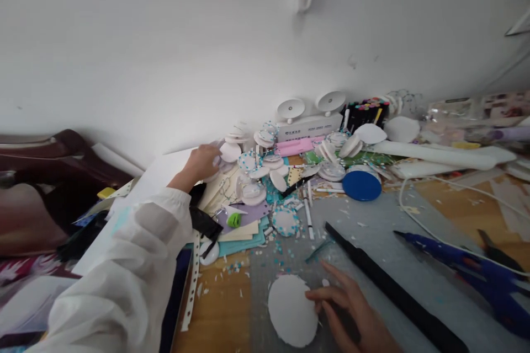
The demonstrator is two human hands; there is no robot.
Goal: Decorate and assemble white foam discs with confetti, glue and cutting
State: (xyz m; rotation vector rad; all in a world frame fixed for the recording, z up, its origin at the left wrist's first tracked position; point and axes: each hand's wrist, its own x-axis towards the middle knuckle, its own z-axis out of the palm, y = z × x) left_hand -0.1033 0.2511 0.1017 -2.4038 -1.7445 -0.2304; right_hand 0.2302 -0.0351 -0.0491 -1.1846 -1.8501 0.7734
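Now, the white disc (293,311) lies on the grey mat (265,265), toward the near edge of the desk (219,309). The right hand (348,309), with fingers spread loosely, touches its rim. The left hand (201,162) reaches into the pile of discs (252,192) toward the back edge; its grip I cannot tell.

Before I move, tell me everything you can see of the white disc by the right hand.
The white disc is plain-faced and roughly round, with a slightly uneven edge; it looks like paper or card. It appears to lie flat on the grey mat, near the bottom of the view. Fingers of the right hand overlap its right edge and seem to touch it; whether they grip it, I cannot tell. Its underside is hidden.
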